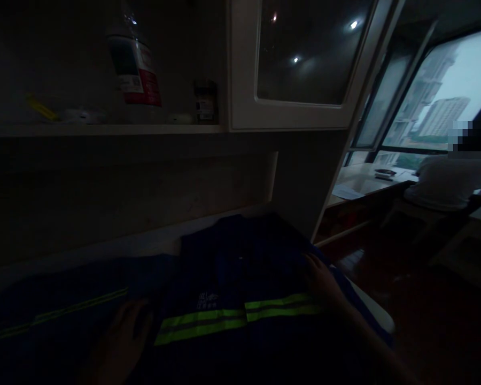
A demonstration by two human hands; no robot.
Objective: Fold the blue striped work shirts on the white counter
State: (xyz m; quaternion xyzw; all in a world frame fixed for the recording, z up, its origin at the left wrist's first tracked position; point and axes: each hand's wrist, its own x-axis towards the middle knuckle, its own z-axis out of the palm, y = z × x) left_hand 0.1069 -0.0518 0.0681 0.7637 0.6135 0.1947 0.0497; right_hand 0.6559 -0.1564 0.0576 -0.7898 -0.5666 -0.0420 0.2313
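A dark blue work jacket (272, 272) lies spread out with its collar away from me. Bright yellow-green reflective bands (202, 324) cross its front, and small pale lettering sits above the left band. My right hand (323, 280) rests on the jacket's right side near the shoulder, fingers stretched over the cloth. Beside the jacket's left edge is my left hand (124, 329), its fingers apart and nothing visible in them. Left of it lies another dark blue garment (80, 280) with a thinner yellow-green stripe. Deep shadow hides much of both hands and the lower cloth.
Above runs a shelf (104, 130) holding a large labelled bottle (136, 72), a small dark jar (206, 101) and a yellow item (43, 107). A glass-fronted cabinet door (300, 115) is beside it. At right, a person (444, 182) sits near a window and a white desk (356, 179).
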